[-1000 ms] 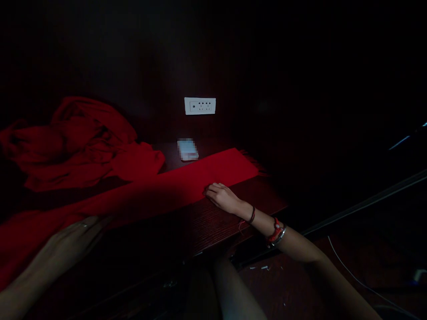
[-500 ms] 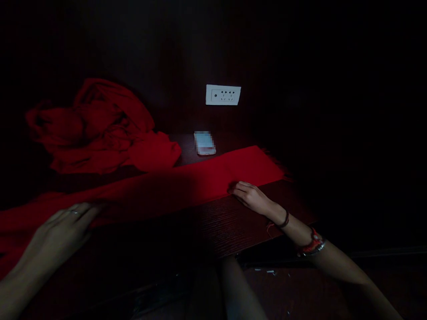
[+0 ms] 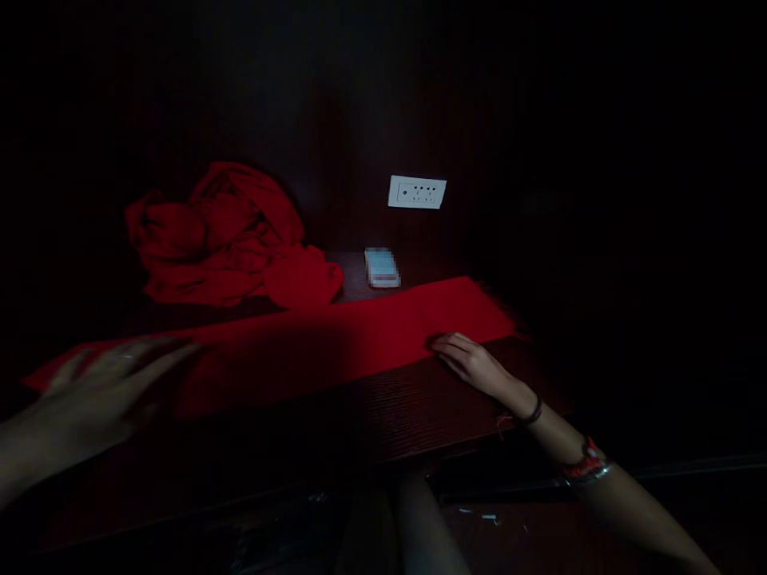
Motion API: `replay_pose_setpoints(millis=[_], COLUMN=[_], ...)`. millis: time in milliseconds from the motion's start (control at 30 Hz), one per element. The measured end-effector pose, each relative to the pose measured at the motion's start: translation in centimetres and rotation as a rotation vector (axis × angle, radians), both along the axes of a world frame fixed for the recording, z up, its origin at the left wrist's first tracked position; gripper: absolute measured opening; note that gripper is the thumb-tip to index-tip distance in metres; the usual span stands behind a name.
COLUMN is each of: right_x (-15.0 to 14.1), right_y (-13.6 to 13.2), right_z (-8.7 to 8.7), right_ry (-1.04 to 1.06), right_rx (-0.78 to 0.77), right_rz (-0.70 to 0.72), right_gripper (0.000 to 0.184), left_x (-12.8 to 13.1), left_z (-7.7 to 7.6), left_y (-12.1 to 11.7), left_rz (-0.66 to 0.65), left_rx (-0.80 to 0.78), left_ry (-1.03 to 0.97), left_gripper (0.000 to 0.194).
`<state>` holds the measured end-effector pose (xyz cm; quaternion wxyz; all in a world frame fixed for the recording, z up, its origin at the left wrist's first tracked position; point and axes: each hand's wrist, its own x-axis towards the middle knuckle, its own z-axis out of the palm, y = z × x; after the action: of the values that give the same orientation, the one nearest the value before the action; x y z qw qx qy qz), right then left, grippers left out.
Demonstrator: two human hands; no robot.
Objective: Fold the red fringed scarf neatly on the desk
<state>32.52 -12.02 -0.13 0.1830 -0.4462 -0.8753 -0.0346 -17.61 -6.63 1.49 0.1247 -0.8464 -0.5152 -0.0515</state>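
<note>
A long red scarf [image 3: 335, 339] lies flat across a dark wooden table [image 3: 413, 407], its fringed end at the right. My right hand [image 3: 470, 361] rests at the scarf's near edge, close to that end, fingers bent down onto the cloth. My left hand [image 3: 105, 383] lies flat on the scarf's left part with fingers stretched out; it is dim and smeared by motion. Bracelets sit on my right wrist.
A crumpled heap of red cloth [image 3: 221, 235] lies at the back left of the table. A small white object [image 3: 382, 267] sits near the dark wall under a white socket plate [image 3: 417, 192]. My knees show below the table's front edge.
The view has swung left, so everything sits further right in the picture. My left hand has slid along the scarf's left part. My right hand stays at the scarf's near edge.
</note>
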Motion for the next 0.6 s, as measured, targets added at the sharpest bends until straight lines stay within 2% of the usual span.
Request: replay_pose_setpoints(millis=[67,133,200,267,333,433,500,600], right_x=[1.3,3.0,4.7,6.2,7.2,8.2,8.3,7.9], right_y=[0.0,0.3,0.7,1.0,1.0,0.9,0.8,0.9], right_z=[1.0,1.5,1.4,0.4,-0.9,-2.5,-2.8,-1.8], right_ry=[0.048,0.056,0.021,-0.052,-0.132,-0.188,-0.196,-0.191], right_rx=[0.033,0.064,0.07,0.021,-0.055,-0.108,-0.118,-0.138], right_rz=[-0.089,-0.183,-0.253,-0.292,-0.306,-0.325,-0.333,-0.33], right_gripper=[0.031,0.035,0.041,0.046,0.047,0.048,0.049,0.05], left_x=[5.4,11.1,15.9,19.0,20.2,19.6,18.8,19.0], left_z=[0.6,0.2,-1.2,-3.0,-4.6,-5.7,-5.6,-4.7], left_y=[-0.6,-0.6,0.0,1.0,2.0,3.0,3.2,2.9], left_rz=[-0.215,-0.36,-0.431,-0.44,-0.456,-0.494,-0.502,-0.472], left_rx=[-0.07,-0.11,-0.115,-0.133,-0.175,-0.217,-0.238,-0.261], left_ry=[-0.029,-0.072,-0.099,-0.107,-0.083,-0.047,-0.032,-0.018], left_gripper=[0.052,0.056,0.056,0.056,0.053,0.048,0.048,0.048])
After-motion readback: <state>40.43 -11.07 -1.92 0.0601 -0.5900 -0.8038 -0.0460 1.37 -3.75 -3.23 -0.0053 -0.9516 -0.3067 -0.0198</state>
